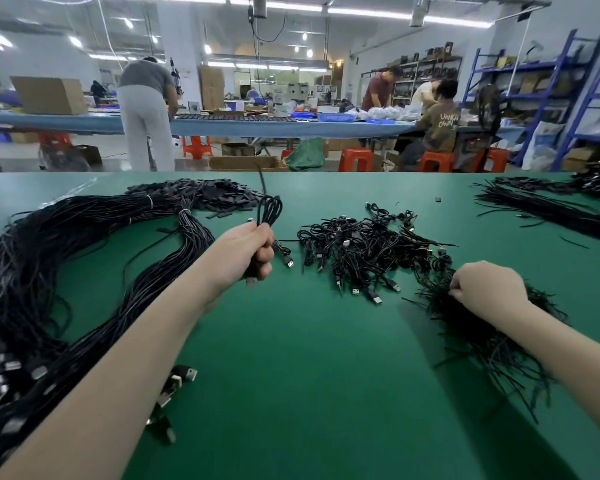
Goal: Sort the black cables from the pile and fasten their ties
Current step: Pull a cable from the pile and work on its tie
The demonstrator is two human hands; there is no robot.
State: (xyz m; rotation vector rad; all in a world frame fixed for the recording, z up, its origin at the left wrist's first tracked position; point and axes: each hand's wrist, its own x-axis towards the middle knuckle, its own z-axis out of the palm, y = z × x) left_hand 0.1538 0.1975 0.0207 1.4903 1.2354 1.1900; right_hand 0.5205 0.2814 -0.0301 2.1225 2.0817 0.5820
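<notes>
My left hand [253, 249] grips a coiled black cable [270, 210] above the green table [291, 358]; the loops stand up above my fist and a USB plug hangs below it. My right hand [482, 284] rests on a heap of thin black ties [492, 341] at the right, fingers curled and pinching into the ties. Between my hands lies a pile of coiled black cables [364, 247] with USB plugs showing. A long thick bundle of straight black cables [49, 271] curves along the left side.
A mound of small flat black pieces [219, 195] lies at the back of the table. More long black strands [551, 206] spread at the far right. Behind the table, people work at a long bench [239, 124] with orange stools and blue shelving.
</notes>
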